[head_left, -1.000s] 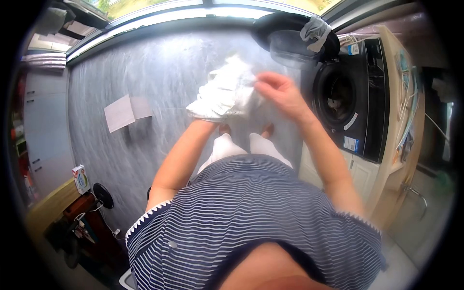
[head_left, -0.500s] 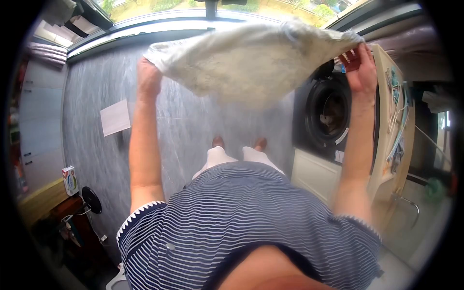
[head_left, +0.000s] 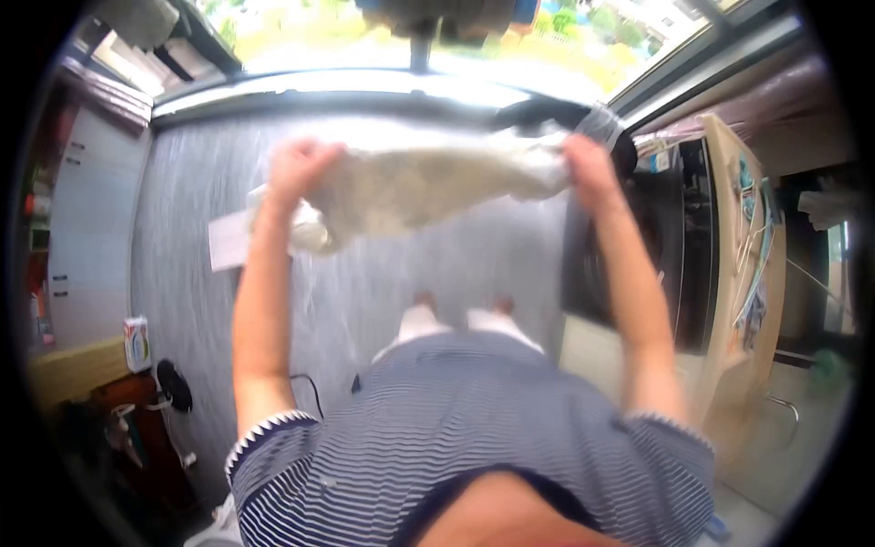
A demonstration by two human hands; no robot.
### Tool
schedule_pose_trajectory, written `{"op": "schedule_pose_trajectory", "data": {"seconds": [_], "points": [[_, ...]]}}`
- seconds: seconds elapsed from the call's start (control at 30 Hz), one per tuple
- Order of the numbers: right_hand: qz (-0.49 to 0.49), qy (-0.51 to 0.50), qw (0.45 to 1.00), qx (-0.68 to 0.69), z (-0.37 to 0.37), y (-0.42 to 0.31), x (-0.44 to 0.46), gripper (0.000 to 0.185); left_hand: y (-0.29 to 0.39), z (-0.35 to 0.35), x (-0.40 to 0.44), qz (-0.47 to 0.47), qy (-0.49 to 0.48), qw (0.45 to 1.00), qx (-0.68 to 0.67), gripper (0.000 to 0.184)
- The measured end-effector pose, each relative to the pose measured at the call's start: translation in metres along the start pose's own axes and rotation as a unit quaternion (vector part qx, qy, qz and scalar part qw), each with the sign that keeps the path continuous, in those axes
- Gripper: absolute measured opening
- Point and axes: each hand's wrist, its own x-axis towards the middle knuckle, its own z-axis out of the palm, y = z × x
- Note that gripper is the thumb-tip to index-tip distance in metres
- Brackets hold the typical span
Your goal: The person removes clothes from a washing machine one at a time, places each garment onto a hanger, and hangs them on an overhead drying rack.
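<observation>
A pale off-white cloth [head_left: 428, 182], blurred by motion, stretches between my two hands above the grey floor. My left hand [head_left: 305, 167] is closed on its left end, and a loose bit of the cloth hangs below that wrist. The right end is gripped by my right hand [head_left: 591, 170], whose fingers are closed and smeared. What kind of laundry piece the cloth is, I cannot tell. Beside and beneath my right forearm stands a dark front-loading washing machine [head_left: 674, 255], its round front partly hidden by the arm.
Ahead is a window [head_left: 319, 41] with dark frames. At right, a wooden panel [head_left: 729, 228] carries hangers. A white sheet-like square [head_left: 229, 242] lies left on the floor [head_left: 191, 182]. Pale cabinets [head_left: 100, 210] line the left, with a small box [head_left: 137, 344] nearby.
Both hands have come lower in view and closer together, the right one moving clearly leftward. The cloth, broadly spread before, is now a narrower band. The view has tilted slightly up.
</observation>
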Motion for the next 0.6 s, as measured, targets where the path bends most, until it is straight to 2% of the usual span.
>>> {"op": "schedule_pose_trajectory", "data": {"seconds": [0.07,0.13,0.17,0.23,0.27,0.33,0.37,0.4,0.47,0.53,0.57,0.6], "points": [[0.012,0.043,0.99,0.136,-0.029,-0.017,-0.016,0.021,0.045,-0.038,-0.03,0.011,0.036,0.983,-0.181,0.017],[-0.008,0.132,0.983,0.128,-0.018,-0.044,-0.032,0.021,0.022,-0.057,-0.028,0.063,0.068,0.968,-0.234,0.015],[-0.028,0.106,0.983,0.145,-0.024,-0.052,-0.033,0.018,0.018,-0.061,-0.027,0.069,0.073,0.972,-0.214,0.015],[-0.069,0.117,0.986,0.092,-0.011,-0.084,-0.04,0.018,0.022,-0.068,-0.028,0.096,0.1,0.97,-0.201,0.015],[-0.112,0.102,0.986,0.074,-0.009,-0.103,-0.046,0.021,0.027,-0.074,-0.03,0.157,0.132,0.958,-0.203,0.015],[-0.219,0.096,0.97,0.041,-0.015,-0.15,-0.061,0.026,0.051,-0.097,-0.037,0.178,0.188,0.948,-0.186,0.013],[-0.259,0.027,0.962,0.078,-0.025,-0.172,-0.073,0.026,0.057,-0.114,-0.039,0.226,0.16,0.923,-0.267,0.012],[-0.264,0.035,0.957,0.116,-0.059,-0.193,-0.086,0.027,0.077,-0.106,-0.042,0.275,0.141,0.911,-0.274,0.012],[-0.29,-0.09,0.941,0.146,-0.046,-0.21,-0.098,0.024,0.092,-0.106,-0.047,0.278,0.112,0.909,-0.288,0.012],[-0.28,-0.201,0.929,0.133,-0.005,-0.207,-0.093,0.02,0.088,-0.06,-0.039,0.278,0.135,0.935,-0.173,0.013],[-0.3,-0.242,0.921,0.06,0.019,-0.204,-0.089,0.018,0.078,-0.036,-0.034,0.253,0.026,0.952,-0.169,0.013],[-0.317,-0.279,0.906,-0.013,0.048,-0.201,-0.084,0.019,0.077,-0.002,-0.033,0.167,-0.067,0.97,-0.163,0.013]]}}
